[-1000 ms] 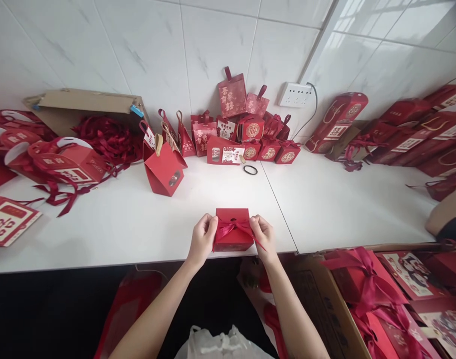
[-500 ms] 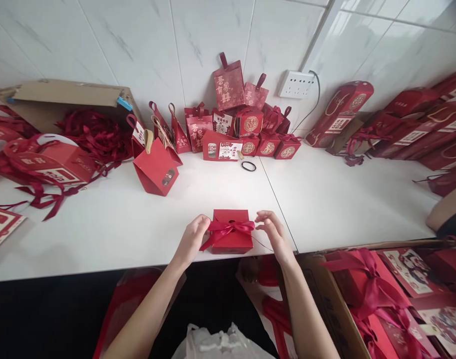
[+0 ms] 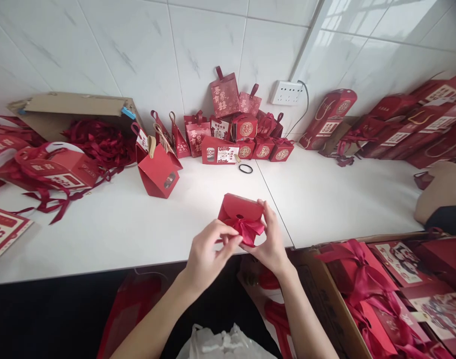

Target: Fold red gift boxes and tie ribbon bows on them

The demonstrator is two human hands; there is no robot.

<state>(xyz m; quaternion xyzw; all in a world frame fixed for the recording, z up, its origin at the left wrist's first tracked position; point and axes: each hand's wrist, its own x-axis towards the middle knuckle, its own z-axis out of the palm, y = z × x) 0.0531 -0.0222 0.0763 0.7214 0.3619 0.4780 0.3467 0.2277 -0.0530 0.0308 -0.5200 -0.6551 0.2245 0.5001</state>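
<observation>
A small red gift box (image 3: 238, 205) with a pink-red ribbon bow (image 3: 248, 230) across its front is tilted up near the table's front edge. My right hand (image 3: 270, 244) grips the box along its right side, thumb below and fingers at the upper corner. At the lower left of the bow, my left hand (image 3: 213, 249) pinches the ribbon between thumb and forefinger. Part of the box's lower left is hidden behind the left hand.
Red gift boxes (image 3: 246, 127) stand by the wall beneath a power strip (image 3: 287, 93). A cardboard box (image 3: 74, 102) of ribbon lies left; a carton (image 3: 338, 299) of bowed boxes sits lower right. Another person's arm (image 3: 439, 192) rests at the right. A black hair tie (image 3: 245, 169) lies mid-table.
The box has gone from standing on the table to being tilted up in my right hand. My left hand has moved right, from the ribbon's left end to the bow's lower middle.
</observation>
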